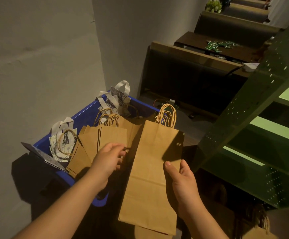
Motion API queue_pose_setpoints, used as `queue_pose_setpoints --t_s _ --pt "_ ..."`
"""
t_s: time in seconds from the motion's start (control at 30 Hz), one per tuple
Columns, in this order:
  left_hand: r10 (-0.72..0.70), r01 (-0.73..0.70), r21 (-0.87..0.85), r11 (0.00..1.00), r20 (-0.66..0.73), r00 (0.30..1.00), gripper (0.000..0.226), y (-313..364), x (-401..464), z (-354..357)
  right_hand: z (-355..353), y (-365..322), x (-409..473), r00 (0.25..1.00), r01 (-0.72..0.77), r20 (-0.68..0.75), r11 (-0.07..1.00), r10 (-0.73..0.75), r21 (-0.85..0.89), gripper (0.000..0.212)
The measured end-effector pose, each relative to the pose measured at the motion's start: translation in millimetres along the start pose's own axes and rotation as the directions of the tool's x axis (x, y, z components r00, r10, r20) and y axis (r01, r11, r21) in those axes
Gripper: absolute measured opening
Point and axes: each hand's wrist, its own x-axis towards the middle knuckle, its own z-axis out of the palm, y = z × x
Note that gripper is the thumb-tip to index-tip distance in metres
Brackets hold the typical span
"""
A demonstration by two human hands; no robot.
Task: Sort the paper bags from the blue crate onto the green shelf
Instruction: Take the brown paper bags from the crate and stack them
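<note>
The right hand (pixel 181 183) held a flat brown kraft paper bag (pixel 150 173) by its right edge, thumb pressed on the face and the fingers hidden behind, so the bag stayed stiff and level while clear of the blue crate (pixel 81 118). Its twisted paper handles (pixel 166 116) pointed away from that grip, toward the far end, probably to let it slide onto the green shelf (pixel 264 128) just to the right of the holding hand. To the left of the grip, the left hand (pixel 109 159) reached into the crate, fingers loosely curled over the remaining kraft bags (pixel 104 140); whether it pinched one could not be told. Beyond those bags, white printed bags (pixel 112 100) stood against the crate's far wall.
</note>
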Motion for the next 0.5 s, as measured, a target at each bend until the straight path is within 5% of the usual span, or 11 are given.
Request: queue_pose_setpoints --t_s 0.17,0.27,0.4,0.5 --pt "-0.07 0.073 0.014 0.997 -0.171 0.983 0.011 -8 30 -15 1 0 2 0.999 0.0 -0.045 1.0 0.0 0.013 0.017" --pt "-0.099 0.138 0.159 0.978 -0.232 0.968 0.01 -18 48 -18 2 1 4 0.998 -0.008 -0.063 1.0 0.009 0.023 0.018" --pt "-0.186 0.261 0.324 0.909 -0.244 0.952 0.057 -30 57 -19 3 3 5 0.995 -0.021 -0.093 0.999 0.024 0.038 0.018" --pt "-0.174 0.259 0.439 0.86 -0.225 0.959 0.068 -37 57 -17 2 2 6 0.993 -0.012 -0.118 0.999 0.017 0.038 0.019"
